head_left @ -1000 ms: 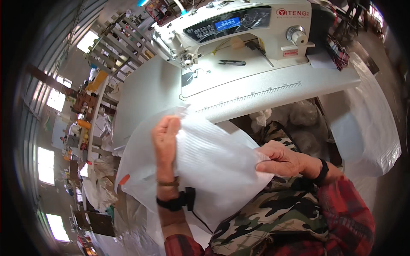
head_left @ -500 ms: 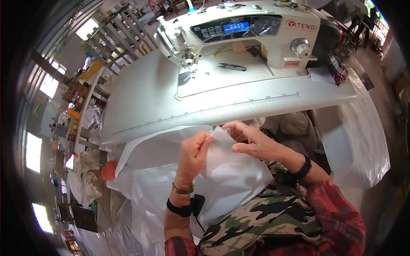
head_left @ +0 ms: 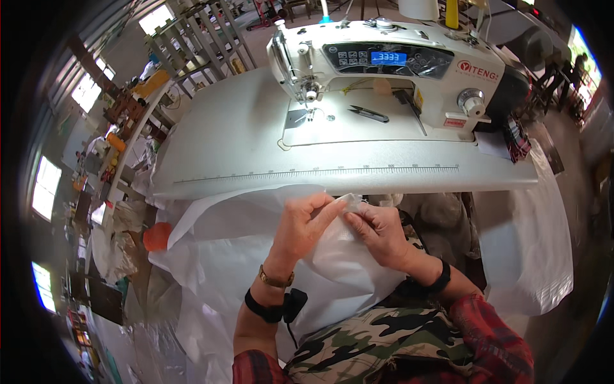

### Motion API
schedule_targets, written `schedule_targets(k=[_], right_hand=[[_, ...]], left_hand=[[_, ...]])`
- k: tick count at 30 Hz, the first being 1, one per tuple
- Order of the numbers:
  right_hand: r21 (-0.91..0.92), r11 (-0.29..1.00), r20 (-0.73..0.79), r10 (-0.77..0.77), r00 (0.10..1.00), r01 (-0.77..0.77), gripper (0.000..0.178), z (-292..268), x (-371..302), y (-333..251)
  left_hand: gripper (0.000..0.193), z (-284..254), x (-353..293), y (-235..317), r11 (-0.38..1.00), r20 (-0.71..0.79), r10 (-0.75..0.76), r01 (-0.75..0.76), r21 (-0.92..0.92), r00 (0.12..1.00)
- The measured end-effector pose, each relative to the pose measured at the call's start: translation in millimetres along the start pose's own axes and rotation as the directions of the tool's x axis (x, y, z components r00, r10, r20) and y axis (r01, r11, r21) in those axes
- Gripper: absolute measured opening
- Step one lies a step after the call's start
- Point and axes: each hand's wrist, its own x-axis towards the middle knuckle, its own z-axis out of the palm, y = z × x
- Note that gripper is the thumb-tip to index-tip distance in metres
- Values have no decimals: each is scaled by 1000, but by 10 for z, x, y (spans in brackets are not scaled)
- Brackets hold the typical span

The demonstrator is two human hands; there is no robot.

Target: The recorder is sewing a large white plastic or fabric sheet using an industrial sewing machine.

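Both hands are pinching one small fold of the white fabric [head_left: 256, 256], left hand [head_left: 304, 227] and right hand [head_left: 377, 233], each grip pressed together just short of the counter [head_left: 224, 141]; it seems an edge-aligning step, and feeding toward the sewing machine [head_left: 384, 70] beyond would call for keeping the layers matched.

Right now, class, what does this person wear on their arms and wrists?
Both forearms are bare, with red plaid sleeves pushed up. The left hand has a thin gold-coloured bracelet at its wrist, then a black band carrying a small black device and a dangling cable. The right hand has one black wristband.
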Motion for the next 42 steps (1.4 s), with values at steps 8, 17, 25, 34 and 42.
schedule_targets(k=[8, 17, 25, 34, 42], right_hand=[[-440, 850, -32, -338, 941, 290, 47, 173, -197, 215], [-553, 805, 114, -181, 977, 214, 77, 161, -242, 222], [-568, 804, 48, -184, 982, 178, 68, 150, -396, 465], [261, 965, 77, -54, 996, 32, 43, -164, 159, 186], [110, 989, -156, -80, 984, 98, 34, -15, 369, 104]], left_hand=[[32, 39, 96, -197, 966, 32, -226, 228, -124, 974], [32, 125, 117, -213, 955, 95, -208, 223, -194, 974], [23, 36, 165, -24, 933, -1, 145, -137, 334, 989], [16, 33, 283, 210, 936, 27, 274, -273, 222, 961], [43, -91, 588, 118, 995, 55, 87, -90, 49, 995]])
